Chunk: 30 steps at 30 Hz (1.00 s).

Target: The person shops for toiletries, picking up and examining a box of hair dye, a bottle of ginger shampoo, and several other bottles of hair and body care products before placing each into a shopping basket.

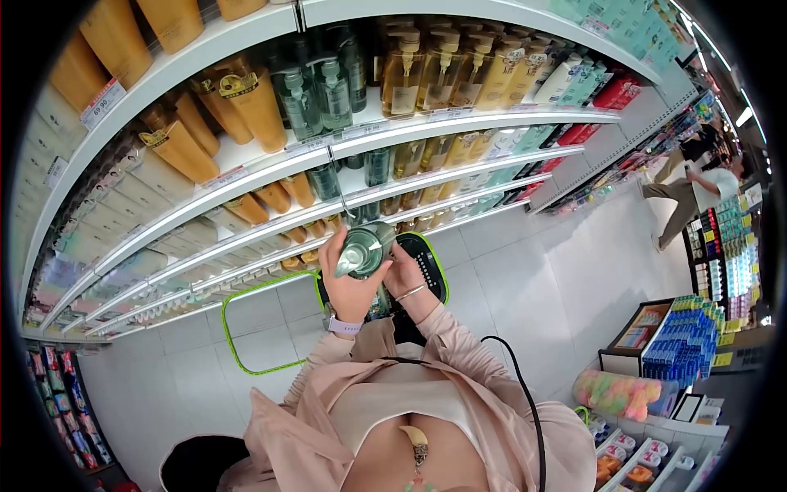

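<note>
A translucent green pump bottle, seen from above, is held in front of my body. My left hand is closed around its near left side, fingers along the left edge of its top. On the other side my right hand wraps the bottle's right side, a thin bracelet at its wrist. Beneath my hands is a black shopping basket with a green rim, partly hidden by my hands and the bottle. Its green handle lies folded out to the left. What lies in the basket is mostly covered.
Shelves ahead hold dark green pump bottles, amber pump bottles and orange bottles. A person walks in the aisle at the right. Display stands with boxed goods are at the lower right.
</note>
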Each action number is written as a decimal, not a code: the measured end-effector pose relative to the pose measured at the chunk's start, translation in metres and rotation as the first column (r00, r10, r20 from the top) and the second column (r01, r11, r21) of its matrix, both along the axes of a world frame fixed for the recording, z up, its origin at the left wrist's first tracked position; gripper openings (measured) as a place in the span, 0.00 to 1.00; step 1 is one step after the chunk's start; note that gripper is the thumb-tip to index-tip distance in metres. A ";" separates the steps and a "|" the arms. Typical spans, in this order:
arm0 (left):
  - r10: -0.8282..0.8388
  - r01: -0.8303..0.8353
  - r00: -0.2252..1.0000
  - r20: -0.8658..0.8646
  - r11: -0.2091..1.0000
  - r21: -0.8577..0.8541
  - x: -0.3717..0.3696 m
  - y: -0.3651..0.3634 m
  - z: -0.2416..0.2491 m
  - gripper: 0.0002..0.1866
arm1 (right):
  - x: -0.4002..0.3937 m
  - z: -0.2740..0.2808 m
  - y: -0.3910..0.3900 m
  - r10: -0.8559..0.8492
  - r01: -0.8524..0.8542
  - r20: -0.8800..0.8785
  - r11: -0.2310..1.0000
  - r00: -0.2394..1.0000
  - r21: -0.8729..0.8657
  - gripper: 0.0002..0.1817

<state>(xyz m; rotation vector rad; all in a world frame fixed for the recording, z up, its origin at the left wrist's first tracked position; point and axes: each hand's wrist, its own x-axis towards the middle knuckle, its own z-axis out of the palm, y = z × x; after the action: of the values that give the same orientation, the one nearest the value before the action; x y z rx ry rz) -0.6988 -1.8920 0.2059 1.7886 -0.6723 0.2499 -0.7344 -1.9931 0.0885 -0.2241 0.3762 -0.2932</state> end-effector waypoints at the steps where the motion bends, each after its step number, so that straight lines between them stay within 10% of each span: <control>1: 0.000 0.000 1.000 -0.004 1.000 0.017 0.000 0.000 -0.004 0.39 | 0.001 0.006 0.001 0.038 -0.038 -0.014 0.999 0.999 0.007 0.17; 30: 0.067 -0.081 0.994 0.083 0.979 0.188 0.171 -0.129 -0.127 0.34 | 0.163 -0.050 -0.123 0.234 -0.218 -0.125 0.967 0.964 0.129 0.07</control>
<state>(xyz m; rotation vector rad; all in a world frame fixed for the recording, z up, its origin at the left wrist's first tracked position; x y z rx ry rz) -0.5277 -2.0210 0.0785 1.9983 -0.7039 0.3140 -0.5716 -2.1163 0.0381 -0.1730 0.4999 -0.0301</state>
